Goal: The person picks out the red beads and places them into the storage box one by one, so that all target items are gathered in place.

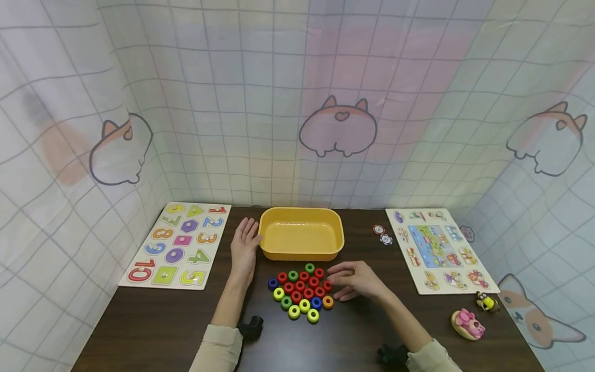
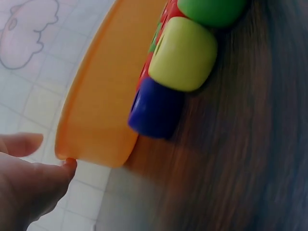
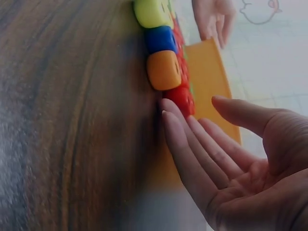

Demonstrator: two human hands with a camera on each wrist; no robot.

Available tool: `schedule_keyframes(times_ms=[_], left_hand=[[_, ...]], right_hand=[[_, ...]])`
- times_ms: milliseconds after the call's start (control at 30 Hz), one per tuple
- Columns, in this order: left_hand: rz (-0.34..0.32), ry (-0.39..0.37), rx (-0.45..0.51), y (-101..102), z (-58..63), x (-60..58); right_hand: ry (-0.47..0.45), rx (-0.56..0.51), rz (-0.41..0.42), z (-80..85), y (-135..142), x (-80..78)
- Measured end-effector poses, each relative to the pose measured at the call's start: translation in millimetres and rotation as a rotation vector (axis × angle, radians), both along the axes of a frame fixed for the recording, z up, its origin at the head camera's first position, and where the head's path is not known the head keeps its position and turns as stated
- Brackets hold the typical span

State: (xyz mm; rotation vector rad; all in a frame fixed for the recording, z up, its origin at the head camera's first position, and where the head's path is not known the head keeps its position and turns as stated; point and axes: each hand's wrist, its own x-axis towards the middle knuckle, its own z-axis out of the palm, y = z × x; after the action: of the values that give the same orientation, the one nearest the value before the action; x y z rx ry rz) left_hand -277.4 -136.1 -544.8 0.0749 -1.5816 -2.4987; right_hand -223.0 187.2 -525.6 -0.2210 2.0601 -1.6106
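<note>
A yellow plastic tray (image 1: 301,257) stands at the back of the table, and nothing shows inside it. My left hand (image 1: 244,249) is at the tray's left end, its fingers extended and its thumb touching the rim. In front of the tray lies a tight cluster of ring-shaped beads: several red beads (image 1: 296,297), several yellow-green beads (image 1: 313,315), green beads (image 1: 285,303), blue beads (image 1: 272,283) and one orange bead (image 1: 327,302). Beside the cluster's right edge is my right hand (image 1: 355,280), fingers loosely extended and holding nothing, close to a red bead (image 3: 181,100).
A number puzzle board (image 1: 176,245) lies on the left, a picture puzzle board (image 1: 441,250) on the right. Two poker chips (image 1: 382,234) sit right of the tray. A pink toy figure (image 1: 468,324) and a small yellow-and-brown figure (image 1: 486,301) are at the right edge.
</note>
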Motion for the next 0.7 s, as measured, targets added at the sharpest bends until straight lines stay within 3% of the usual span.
schedule_keyframes(times_ms=[300,700], left_hand=[[0.081,0.029,0.131,4,-3.3,-3.3],[0.05,0.054,0.161,7,-9.4,-2.9]], right_hand=[[-0.002,-0.019,-0.053,-9.5,-11,-2.5],[0.014,0.021,-0.094,-12.5,-14,-5.2]])
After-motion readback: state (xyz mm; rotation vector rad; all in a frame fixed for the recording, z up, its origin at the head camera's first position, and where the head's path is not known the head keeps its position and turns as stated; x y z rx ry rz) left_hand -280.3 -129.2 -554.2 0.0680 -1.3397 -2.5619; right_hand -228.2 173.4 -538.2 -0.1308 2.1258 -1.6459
